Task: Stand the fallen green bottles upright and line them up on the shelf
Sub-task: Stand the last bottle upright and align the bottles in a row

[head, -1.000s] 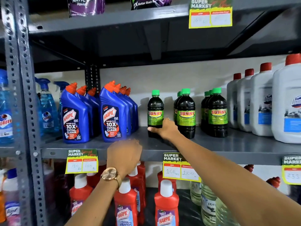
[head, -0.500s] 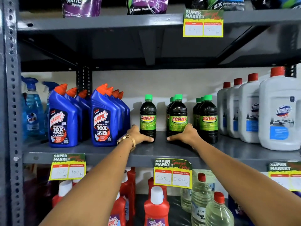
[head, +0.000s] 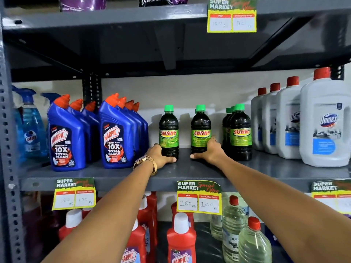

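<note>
Dark green-capped SUNNY bottles stand upright on the grey middle shelf (head: 190,171). My left hand (head: 159,157) is wrapped round the base of the left bottle (head: 168,130). My right hand (head: 209,151) grips the base of the middle bottle (head: 200,128), which has another bottle close behind it. To the right stands a tight group of upright bottles (head: 240,130), apart from my hands. All visible bottles stand upright.
Blue Harpic bottles (head: 114,133) crowd the shelf left of my left hand. White Domex jugs (head: 322,122) fill the right. Price tags (head: 199,198) hang on the shelf edge. Red and clear bottles (head: 181,238) stand on the shelf below.
My left hand came up from below the shelf edge and closed on the left bottle. My right hand shifted from the left bottle to the middle one.
</note>
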